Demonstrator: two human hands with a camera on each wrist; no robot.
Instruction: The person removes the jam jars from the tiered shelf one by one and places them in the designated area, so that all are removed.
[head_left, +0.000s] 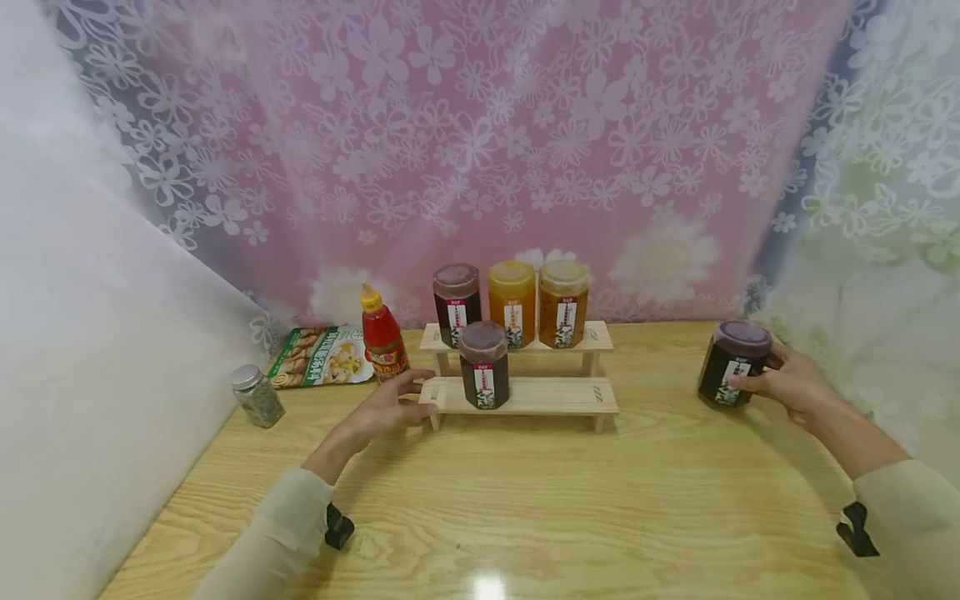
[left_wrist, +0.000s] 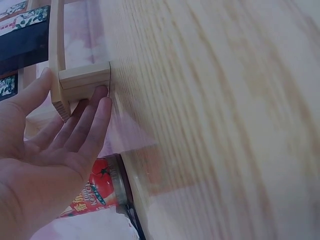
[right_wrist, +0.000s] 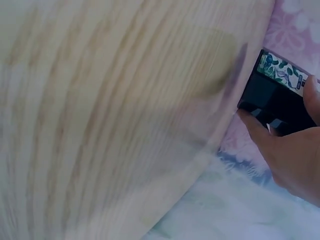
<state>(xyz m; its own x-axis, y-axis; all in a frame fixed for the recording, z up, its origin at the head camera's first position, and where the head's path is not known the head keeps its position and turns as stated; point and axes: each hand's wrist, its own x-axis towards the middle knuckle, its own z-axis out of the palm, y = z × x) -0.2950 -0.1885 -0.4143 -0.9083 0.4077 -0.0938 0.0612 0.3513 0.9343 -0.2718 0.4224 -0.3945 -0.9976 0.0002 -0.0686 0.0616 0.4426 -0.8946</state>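
Observation:
At the far right, my right hand grips a dark jar with a purple lid and a white label; the right wrist view shows thumb and fingers about the jar near its base. Whether the base touches the table cannot be told. My left hand holds the left end of a two-step wooden rack. In the left wrist view its thumb lies at the step's edge and its fingers reach to the rack's leg. One dark jar stands on the lower step.
On the upper step stand another dark jar, an orange jar and an amber jar. Left of the rack are a red sauce bottle, a green food packet and a small glass jar. A floral curtain hangs behind.

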